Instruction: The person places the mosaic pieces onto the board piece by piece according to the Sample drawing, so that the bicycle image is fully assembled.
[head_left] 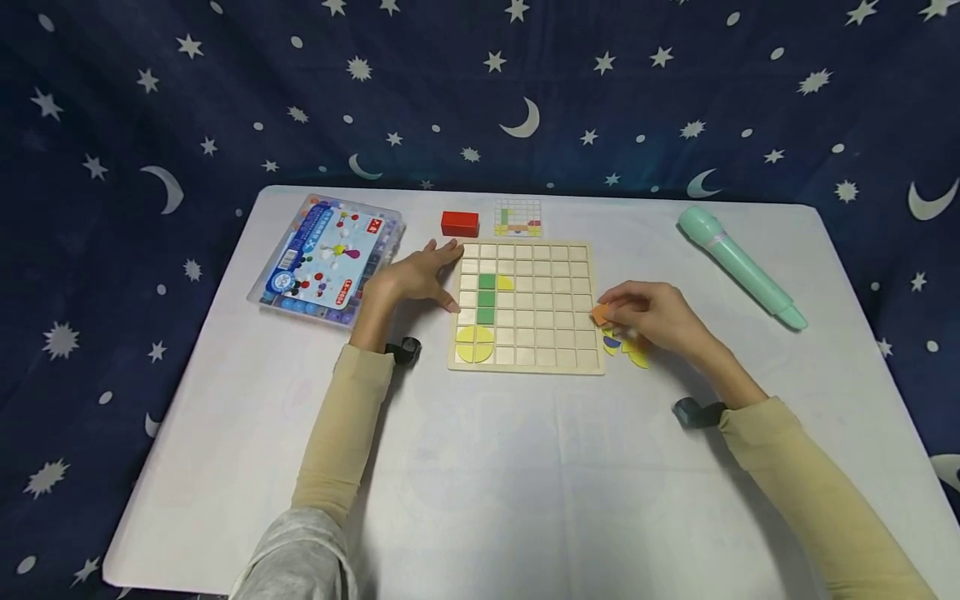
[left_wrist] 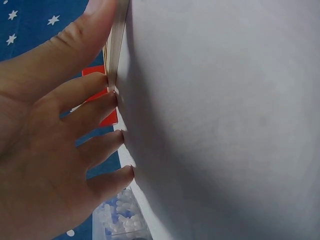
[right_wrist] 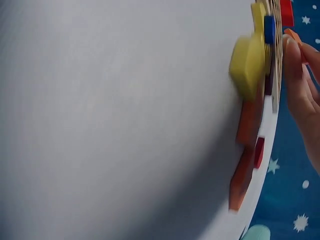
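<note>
With our right hand [head_left: 662, 317] we pinch an orange piece [head_left: 600, 314] beside the grid board [head_left: 543, 337]. Our left hand [head_left: 412, 277], spread wide, touches the board's left edge.

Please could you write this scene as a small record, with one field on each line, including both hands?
left hand: touches the left edge of the wooden grid board
right hand: pinches an orange piece near the board's right edge
on the board: three green squares in a column; a yellow piece right of the top one; a yellow circle below them
behind the board: red block, pattern card
far left: clear box with printed label
far right: mint-green stick
</note>
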